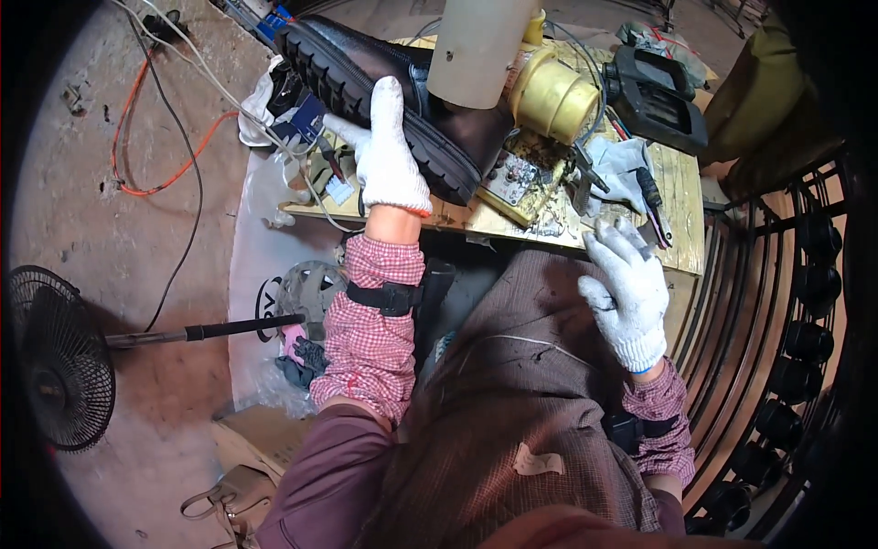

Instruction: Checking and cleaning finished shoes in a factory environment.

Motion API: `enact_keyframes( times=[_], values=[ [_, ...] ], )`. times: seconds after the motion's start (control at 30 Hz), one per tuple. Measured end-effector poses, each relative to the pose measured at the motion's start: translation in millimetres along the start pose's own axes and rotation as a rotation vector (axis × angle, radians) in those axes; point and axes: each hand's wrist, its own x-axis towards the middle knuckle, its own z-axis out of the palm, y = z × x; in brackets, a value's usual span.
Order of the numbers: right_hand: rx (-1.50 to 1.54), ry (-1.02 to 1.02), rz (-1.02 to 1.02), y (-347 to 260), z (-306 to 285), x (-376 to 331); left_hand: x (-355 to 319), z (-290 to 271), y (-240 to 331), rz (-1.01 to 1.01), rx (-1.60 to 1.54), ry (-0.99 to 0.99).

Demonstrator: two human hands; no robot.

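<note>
A black leather shoe (453,137) with a thick treaded sole (352,90) lies tilted across the far side of the wooden workbench (681,178). My left hand (389,160), in a white knit glove, lies against the sole with its visible fingers stretched out. Just off the bench's front edge, my right hand (629,288) is open with loosely bent fingers. Its white glove has grey-stained fingertips, and I see nothing in it. Close beyond it lie a black-handled tool (649,192) and a crumpled pale cloth (620,169). A pale cylinder (480,50) hides part of the shoe.
A yellow round part (556,94) and a stained block (521,183) sit on the bench, with a black frame-like object (660,101) at far right. A fan (62,361) stands left, near orange and black cables (178,169). Metal racks (786,339) line the right.
</note>
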Motion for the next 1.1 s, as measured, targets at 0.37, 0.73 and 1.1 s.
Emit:
enact_keyframes(
  times=[0.37, 0.73, 1.1],
  values=[
    [-0.055, 0.094, -0.452, -54, 30, 85, -46, -25, 11, -0.124, -0.068, 0.044],
    [0.367, -0.856, -0.192, -18, -10, -21, -45, -115, -18, -0.260, -0.437, -0.375],
    [0.394, -0.361, 0.154, -15, -34, -74, -123, -103, -87, -0.623, -0.577, -0.503]
  ],
)
